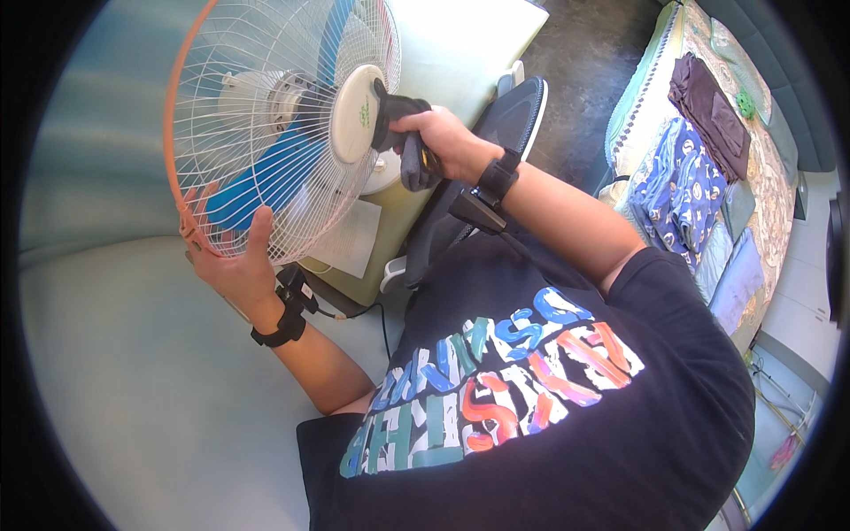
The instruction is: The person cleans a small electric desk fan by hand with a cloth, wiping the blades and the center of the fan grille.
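An electric fan (pixel 357 119) with a white wire guard, an orange rim and blue blades stands at the upper left. My left hand (pixel 237 274) grips the lower edge of its guard, thumb on the front wires and fingers behind the rim. In my right hand (pixel 450 143) is a bunched dark grey cloth (pixel 418 168), pressed against the right edge of the guard's round white centre cap. Part of the cloth hangs down below the fingers.
The fan is by a pale table (pixel 469 35) with a white paper (pixel 354 243) on it. A black mesh chair (pixel 509 115) is beside the table. At the right, a bed (pixel 761 195) bears a blue patterned cloth (pixel 677 181) and a dark brown garment (pixel 708 115).
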### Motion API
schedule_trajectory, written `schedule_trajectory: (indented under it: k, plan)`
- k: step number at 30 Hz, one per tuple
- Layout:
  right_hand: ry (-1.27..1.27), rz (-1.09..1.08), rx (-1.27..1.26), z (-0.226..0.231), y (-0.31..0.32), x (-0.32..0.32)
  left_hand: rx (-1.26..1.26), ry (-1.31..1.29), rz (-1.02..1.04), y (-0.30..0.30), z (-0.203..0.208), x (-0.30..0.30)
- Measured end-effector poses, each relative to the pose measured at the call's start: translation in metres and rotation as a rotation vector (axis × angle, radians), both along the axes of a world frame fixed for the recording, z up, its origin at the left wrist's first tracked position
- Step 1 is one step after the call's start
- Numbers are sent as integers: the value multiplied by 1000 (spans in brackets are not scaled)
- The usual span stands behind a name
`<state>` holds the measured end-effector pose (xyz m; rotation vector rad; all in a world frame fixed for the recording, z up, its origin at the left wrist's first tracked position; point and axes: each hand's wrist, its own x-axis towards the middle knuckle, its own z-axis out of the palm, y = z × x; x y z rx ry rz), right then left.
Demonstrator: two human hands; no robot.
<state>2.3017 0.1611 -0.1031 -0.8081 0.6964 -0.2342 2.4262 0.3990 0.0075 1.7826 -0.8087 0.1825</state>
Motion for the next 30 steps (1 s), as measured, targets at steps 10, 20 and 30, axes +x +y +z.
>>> schedule_trajectory:
  k: [10,20,30]
  plan:
    - [39,163,407,10,46,-10,11,-89,21,1,1,-1]
    - [-106,190,274,29,64,-24,-51,-25,78,0,1,-3]
    - [-89,378,-725,70,55,-25,-87,-6,26,-8,6,-15]
